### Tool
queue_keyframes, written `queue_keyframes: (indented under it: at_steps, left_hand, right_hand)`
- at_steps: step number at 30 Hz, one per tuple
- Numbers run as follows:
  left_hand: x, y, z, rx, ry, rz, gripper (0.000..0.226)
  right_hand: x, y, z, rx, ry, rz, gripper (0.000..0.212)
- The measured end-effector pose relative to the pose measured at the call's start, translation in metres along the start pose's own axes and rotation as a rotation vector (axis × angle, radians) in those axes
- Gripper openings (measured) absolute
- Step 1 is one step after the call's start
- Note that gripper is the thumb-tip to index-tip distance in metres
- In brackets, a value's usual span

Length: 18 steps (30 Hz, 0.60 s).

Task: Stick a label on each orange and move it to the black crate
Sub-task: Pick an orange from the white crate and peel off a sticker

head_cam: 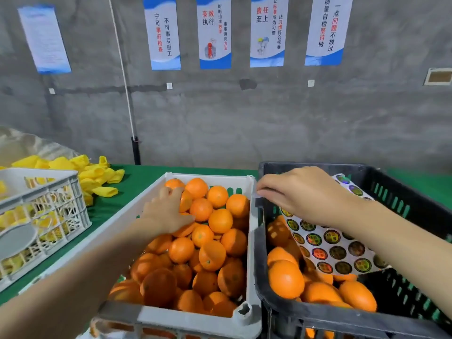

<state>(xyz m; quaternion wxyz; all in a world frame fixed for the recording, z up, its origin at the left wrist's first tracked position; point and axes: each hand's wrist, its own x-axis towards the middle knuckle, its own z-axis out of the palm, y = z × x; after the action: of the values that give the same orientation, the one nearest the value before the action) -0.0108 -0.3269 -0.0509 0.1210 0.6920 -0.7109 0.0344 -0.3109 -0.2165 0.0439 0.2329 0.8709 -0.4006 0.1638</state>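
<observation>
Forearms (85, 277) spanned the foreground: the left hand (168, 212) curled round an orange (186, 201) in the white crate (195, 319), firm, smooth fruit probably best clasped about its girth, while the right hand (305, 194) over the black crate (342, 319) pinched what seemed a flimsy label (258, 195).

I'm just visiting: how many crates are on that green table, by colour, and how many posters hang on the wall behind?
White crates: 2
Black crates: 1
Wall posters: 5
Total: 8
</observation>
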Motion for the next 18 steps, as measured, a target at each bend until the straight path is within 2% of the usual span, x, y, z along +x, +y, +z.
queue_keyframes:
  at_steps: [3,5,9,12,14,16,18]
  left_hand:
    - [0.007,-0.01,0.005,-0.275,-0.026,-0.033,0.093]
    - [0.011,-0.005,0.01,-0.346,0.002,-0.062,0.092]
    - [0.015,-0.004,0.012,-0.124,0.085,-0.07,0.07]
    - [0.013,0.001,-0.002,-0.132,0.165,-0.051,0.067]
    - [0.006,0.014,-0.014,-0.256,0.26,0.024,0.064]
    - [-0.006,0.032,-0.025,-0.438,0.333,0.205,0.061]
    - [-0.023,0.051,-0.034,-0.547,0.326,0.392,0.062]
  right_hand:
    - [-0.005,0.0,0.004,0.099,0.052,0.039,0.041]
    - [-0.008,0.0,0.007,0.149,0.033,0.087,0.038]
    - [-0.009,0.003,0.014,0.218,0.06,0.157,0.02]
    - [-0.009,0.008,0.016,0.221,0.042,0.205,0.017]
    - [-0.011,0.013,0.017,0.225,0.02,0.228,0.02]
    - [-0.013,0.018,0.019,0.247,0.01,0.259,0.024]
    - [-0.015,0.021,0.019,0.251,0.011,0.275,0.025]
